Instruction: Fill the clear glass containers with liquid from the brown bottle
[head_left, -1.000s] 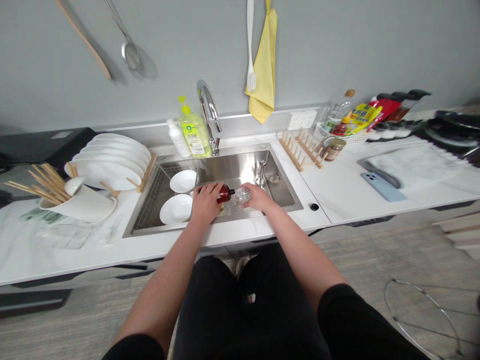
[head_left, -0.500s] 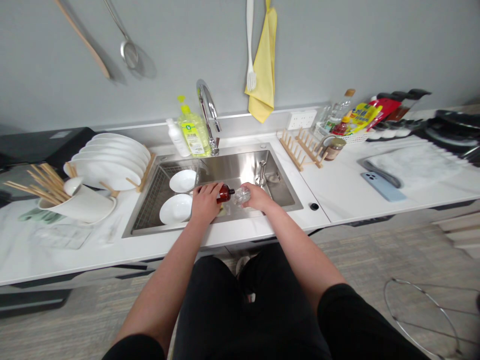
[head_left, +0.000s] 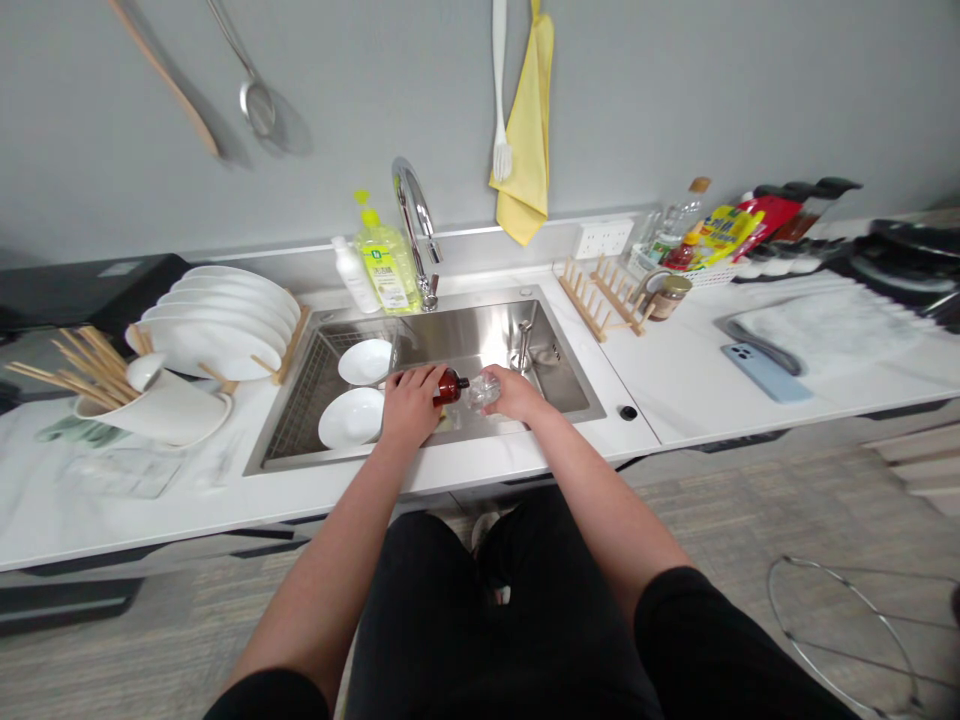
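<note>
Well, in the head view the left hand (head_left: 409, 407) sits over the sink (head_left: 480, 330), its fingers curled closed around a brown bottle (head_left: 450, 387). The bottle's long axis lies nearly level, with the neck pointing right. The neck ends at a clear container (head_left: 484, 392), its exact form lost in glare, and the right hand (head_left: 516, 392) holds that with its fingers together. Both held things lie end to end between the hands, touching or just apart; I cannot tell which. Two white bowls (head_left: 352, 418) lie in the sink, left of the left hand, beside a wire rack (head_left: 300, 400). One faucet (head_left: 415, 215) rises behind them, near one green soap bottle (head_left: 386, 265).
</note>
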